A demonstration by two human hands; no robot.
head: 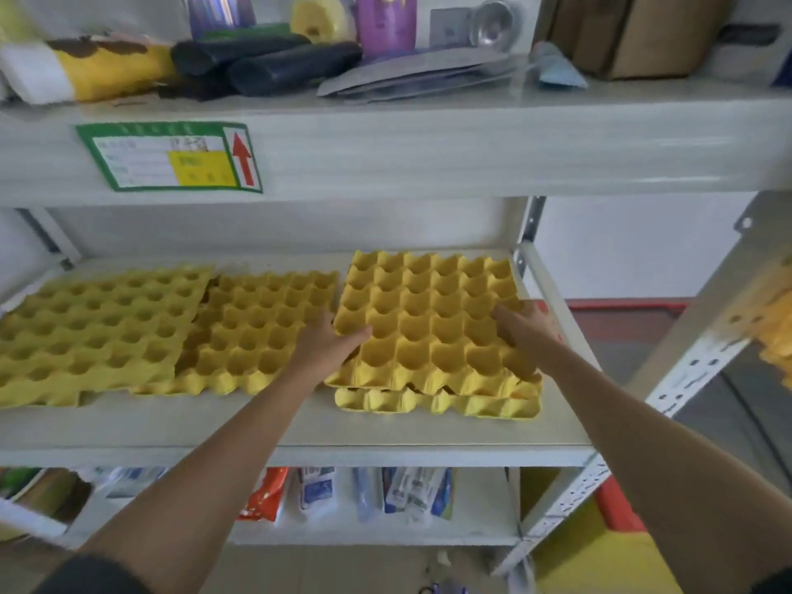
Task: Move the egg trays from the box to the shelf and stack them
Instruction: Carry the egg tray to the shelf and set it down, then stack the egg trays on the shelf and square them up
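A yellow egg tray (428, 319) lies on top of another yellow tray (437, 403) at the right of the middle shelf (300, 426). My left hand (328, 340) grips the top tray's left edge, thumb on its upper face. My right hand (529, 325) grips its right edge. The top tray sits slightly askew on the lower one. Two more yellow trays lie to the left, the middle tray (257, 332) partly under the far-left tray (98, 327).
The upper shelf (428, 139) holds dark rolls (265, 64), bottles, a cardboard box (634, 32) and flat packets. Packaged goods (398, 495) fill the shelf below. A metal upright (694, 362) stands at the right, with blurred yellow trays (778, 327) beyond it.
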